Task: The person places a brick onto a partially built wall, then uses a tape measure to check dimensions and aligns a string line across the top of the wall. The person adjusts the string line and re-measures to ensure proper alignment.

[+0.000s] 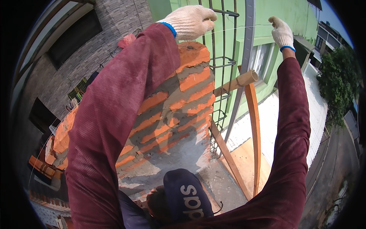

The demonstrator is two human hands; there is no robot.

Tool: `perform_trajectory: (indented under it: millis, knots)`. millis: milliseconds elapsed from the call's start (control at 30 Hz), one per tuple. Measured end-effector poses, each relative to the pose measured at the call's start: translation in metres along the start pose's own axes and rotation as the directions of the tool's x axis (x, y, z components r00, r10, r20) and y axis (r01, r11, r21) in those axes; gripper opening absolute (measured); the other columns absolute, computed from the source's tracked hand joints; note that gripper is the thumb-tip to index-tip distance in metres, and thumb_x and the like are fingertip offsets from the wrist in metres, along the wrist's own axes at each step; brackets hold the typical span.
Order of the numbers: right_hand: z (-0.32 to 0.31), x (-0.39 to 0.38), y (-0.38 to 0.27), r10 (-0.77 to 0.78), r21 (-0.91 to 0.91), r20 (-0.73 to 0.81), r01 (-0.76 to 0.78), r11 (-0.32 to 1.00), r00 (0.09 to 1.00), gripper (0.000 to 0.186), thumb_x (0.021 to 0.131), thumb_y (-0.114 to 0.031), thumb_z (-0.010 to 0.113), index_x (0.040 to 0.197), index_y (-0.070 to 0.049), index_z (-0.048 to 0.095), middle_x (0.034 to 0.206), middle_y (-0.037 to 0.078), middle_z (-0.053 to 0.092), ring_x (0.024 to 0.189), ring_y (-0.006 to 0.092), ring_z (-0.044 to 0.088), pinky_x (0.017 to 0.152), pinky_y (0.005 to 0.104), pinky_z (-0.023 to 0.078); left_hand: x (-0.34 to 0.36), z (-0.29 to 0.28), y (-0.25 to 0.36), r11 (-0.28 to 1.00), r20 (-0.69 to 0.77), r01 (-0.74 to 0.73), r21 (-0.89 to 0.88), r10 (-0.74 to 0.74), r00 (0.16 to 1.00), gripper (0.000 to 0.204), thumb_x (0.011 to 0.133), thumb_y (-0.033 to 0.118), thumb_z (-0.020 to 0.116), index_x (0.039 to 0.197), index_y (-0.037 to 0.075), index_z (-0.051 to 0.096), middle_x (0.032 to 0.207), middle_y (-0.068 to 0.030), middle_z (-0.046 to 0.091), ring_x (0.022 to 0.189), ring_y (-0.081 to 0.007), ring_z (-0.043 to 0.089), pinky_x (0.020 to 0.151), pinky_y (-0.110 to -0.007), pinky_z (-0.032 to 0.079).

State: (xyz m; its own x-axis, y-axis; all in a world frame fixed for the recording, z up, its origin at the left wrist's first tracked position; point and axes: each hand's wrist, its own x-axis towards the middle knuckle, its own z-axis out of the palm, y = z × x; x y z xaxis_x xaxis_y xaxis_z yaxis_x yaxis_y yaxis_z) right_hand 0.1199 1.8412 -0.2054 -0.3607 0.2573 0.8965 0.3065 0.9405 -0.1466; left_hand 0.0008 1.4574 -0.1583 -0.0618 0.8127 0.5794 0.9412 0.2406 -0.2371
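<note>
A thin pale string point(236, 28) stretches across between my two raised hands. In a white knit glove with a blue cuff, my left hand point(192, 22) is closed on the string above the top of the brick wall point(193, 82); its curled fingertips are partly hidden. My right hand point(282, 33), gloved the same way, reaches farther right, where its fingers pinch the string against the green building behind. Rough grey mortar fills the joints between the wall's orange bricks. My left forearm covers part of the wall.
Beside the wall rises a rebar cage point(223, 61) and a grey metal post point(244, 57). A bamboo pole point(242, 80) and wooden braces point(253, 141) stand to the right. Low in the middle shows a dark blue cap-like shape point(187, 194).
</note>
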Motion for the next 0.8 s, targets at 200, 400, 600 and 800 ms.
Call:
perform_trajectory:
  millis: [200, 400, 600, 800]
  knots:
    - [0.007, -0.008, 0.002, 0.024, 0.011, -0.002, -0.024, 1.0, 1.0, 0.038, 0.086, -0.006, 0.053, 0.119, -0.017, 0.069, 0.109, 0.014, 0.074, 0.107, 0.0347, 0.068, 0.092, 0.0431, 0.054, 0.005, -0.011, 0.007, 0.997, 0.187, 0.07, -0.028, -0.063, 0.98, 0.043, 0.103, 0.031, 0.051, 0.136, 0.007, 0.062, 0.129, -0.0176, 0.067, 0.117, -0.0314, 0.066, 0.106, -0.042, 0.051]
    - [0.047, -0.004, -0.01, 0.16, 0.228, 0.075, -0.173, 0.958, 0.984, 0.035, 0.087, -0.01, 0.054, 0.118, -0.017, 0.07, 0.114, 0.011, 0.074, 0.109, 0.0332, 0.068, 0.095, 0.0422, 0.053, 0.0, -0.007, -0.003, 0.941, -0.004, 0.147, -0.304, -0.155, 0.988, 0.038, 0.104, 0.03, 0.052, 0.127, 0.005, 0.067, 0.118, -0.0147, 0.071, 0.107, -0.0281, 0.069, 0.097, -0.04, 0.054]
    - [0.001, 0.026, 0.024, 0.136, -0.205, 0.05, -0.123, 0.971, 0.989, 0.025, 0.097, -0.021, 0.055, 0.115, -0.015, 0.07, 0.113, 0.014, 0.073, 0.108, 0.0363, 0.068, 0.092, 0.0448, 0.054, -0.023, 0.0, -0.006, 0.84, -0.075, 0.101, -0.533, -0.166, 0.983, 0.036, 0.104, 0.029, 0.053, 0.125, 0.003, 0.067, 0.115, -0.0134, 0.071, 0.102, -0.0265, 0.069, 0.093, -0.038, 0.055]
    - [-0.038, -0.016, 0.047, -0.155, -0.051, -0.273, 0.146, 0.988, 0.949, 0.026, 0.1, -0.023, 0.056, 0.12, -0.016, 0.07, 0.125, 0.011, 0.071, 0.118, 0.0336, 0.066, 0.1, 0.041, 0.051, -0.075, -0.02, 0.009, 0.884, -0.167, 0.001, -0.468, -0.09, 0.982, 0.034, 0.103, 0.027, 0.055, 0.123, 0.002, 0.067, 0.112, -0.012, 0.071, 0.098, -0.0249, 0.069, 0.088, -0.036, 0.055]
